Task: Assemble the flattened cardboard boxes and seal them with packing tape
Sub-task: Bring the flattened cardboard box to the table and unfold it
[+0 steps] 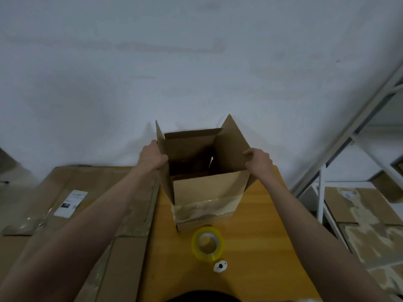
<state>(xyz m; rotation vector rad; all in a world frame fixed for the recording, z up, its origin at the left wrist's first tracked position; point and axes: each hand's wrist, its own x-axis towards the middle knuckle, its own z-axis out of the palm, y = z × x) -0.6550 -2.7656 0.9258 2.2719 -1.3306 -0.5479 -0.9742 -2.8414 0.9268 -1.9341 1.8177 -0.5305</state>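
Between the hands a brown cardboard box (205,188) stands upright on the table (261,236), mouth up, flaps raised, long axis vertical, glossy tape across its near lower face. The left hand (151,155) grips the left flap; the right hand (259,159) grips the right flap. A yellow tape roll (207,244) lies nearer the body than both hands.
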